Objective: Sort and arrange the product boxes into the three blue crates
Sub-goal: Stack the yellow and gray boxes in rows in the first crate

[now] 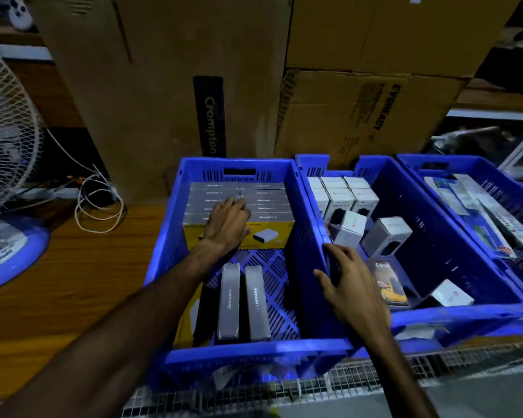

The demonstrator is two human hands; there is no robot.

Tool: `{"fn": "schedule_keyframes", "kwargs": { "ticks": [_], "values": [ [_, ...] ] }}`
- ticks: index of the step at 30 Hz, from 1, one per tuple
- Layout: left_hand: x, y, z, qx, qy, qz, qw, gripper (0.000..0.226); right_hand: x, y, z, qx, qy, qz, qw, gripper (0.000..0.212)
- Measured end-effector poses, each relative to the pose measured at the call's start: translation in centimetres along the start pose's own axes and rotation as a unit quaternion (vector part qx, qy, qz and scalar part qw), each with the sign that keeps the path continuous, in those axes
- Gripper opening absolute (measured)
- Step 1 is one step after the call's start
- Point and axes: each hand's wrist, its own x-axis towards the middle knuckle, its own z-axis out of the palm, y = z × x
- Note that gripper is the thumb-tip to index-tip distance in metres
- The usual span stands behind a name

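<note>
Wooden floor (73, 267) bears crates (169, 236) before cartons (163, 70).

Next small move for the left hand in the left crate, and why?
Probably pull back to the two loose grey boxes at the near end and stand one against the packed rows. The left hand rests flat on those rows holding nothing; the right hand grips the crate wall.
</note>
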Motion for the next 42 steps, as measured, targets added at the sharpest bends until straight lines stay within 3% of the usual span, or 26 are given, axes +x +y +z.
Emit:
{"fn": "schedule_keyframes", "kwargs": {
  "ticks": [3, 5, 7, 10, 13, 17, 21, 25, 30, 34, 38, 42],
  "values": [
    [-0.8, 0.6, -2.3, -0.052, -0.016, -0.018, 0.998, 0.041, 0.0, 0.0, 0.0, 0.001, 0.003, 0.000, 1.000, 0.057],
    [-2.0, 1.3, -4.7, -0.165, -0.034, -0.001, 0.986, 0.046, 0.0, 0.0, 0.0, 0.004, 0.005, -0.003, 1.000, 0.056],
    [-3.7, 2.2, -6.9, -0.268, -0.128, 0.043, 0.954, 0.050, 0.0, 0.0, 0.1, 0.010, 0.009, -0.006, 1.000, 0.055],
    [-6.5, 3.5, -8.4, -0.176, -0.283, 0.150, 0.931, 0.071, 0.1, 0.0, 0.1, 0.016, 0.016, -0.004, 1.000, 0.054],
    [-8.4, 4.6, -7.9, -0.059, -0.326, 0.197, 0.923, 0.075, 0.3, 0.2, 0.3, 0.018, 0.017, -0.009, 1.000, 0.053],
    [-9.6, 5.8, -6.9, 0.008, -0.243, 0.263, 0.933, 0.054, 0.4, 0.4, 0.3, 0.024, 0.019, -0.015, 0.999, 0.053],
    [-8.6, 5.0, -6.4, -0.059, -0.218, 0.280, 0.933, 0.042, 0.4, 0.7, 0.3, 0.034, 0.027, -0.023, 0.999, 0.048],
    [-7.2, 2.3, -7.0, -0.280, -0.156, 0.169, 0.932, 0.043, -0.1, 0.5, -0.2, 0.101, 0.073, -0.080, 0.989, 0.036],
    [-6.7, 1.8, -9.9, -0.442, -0.126, 0.048, 0.887, 0.035, -0.6, -0.7, -1.0, 0.213, 0.083, -0.126, 0.965, 0.043],
    [-7.2, 2.3, -10.4, -0.465, -0.117, 0.021, 0.877, 0.035, 0.2, -1.9, -2.0, 0.207, 0.052, -0.149, 0.966, 0.055],
    [-7.5, 2.4, -10.3, -0.459, -0.108, 0.009, 0.882, 0.061, 2.0, -2.3, -2.6, 0.132, -0.016, -0.170, 0.976, 0.066],
    [-7.5, 2.4, -10.3, -0.466, -0.087, 0.007, 0.881, 0.053, 4.2, -2.4, -3.1, 0.063, -0.069, -0.190, 0.977, 0.060]
  ]
}}
